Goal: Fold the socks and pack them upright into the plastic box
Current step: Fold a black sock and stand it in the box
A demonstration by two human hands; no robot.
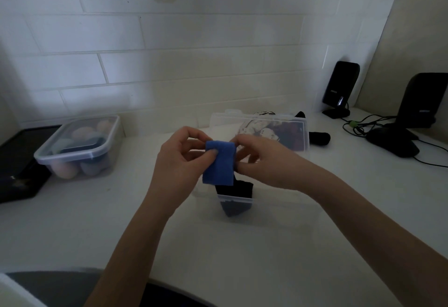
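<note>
A folded blue sock [219, 165] is held up above the white desk [278, 246] by both hands. The left hand [180, 159] is closed on its left edge, the thumb pressed against the front of the cloth; the right hand [263, 159] is pinched on its right edge, the fingers curled behind. Both grips are narrow and tight on the fabric.

Directly below the sock, a clear plastic box [234, 206] is seen on the desk, and a dark folded sock [234, 191] is stood upright in it — its top rises above the rim. Behind the hands a clear lid [300, 142] is leaned over a heap of patterned and dark socks [264, 128], and one black sock [320, 138] is laid just beside it on the right.

To the left, a closed container [77, 146] filled with pale rounded things is placed near a black tray [17, 173]. At the far right, two black speakers [340, 88] with their cables are set against the tiled wall [169, 40].
</note>
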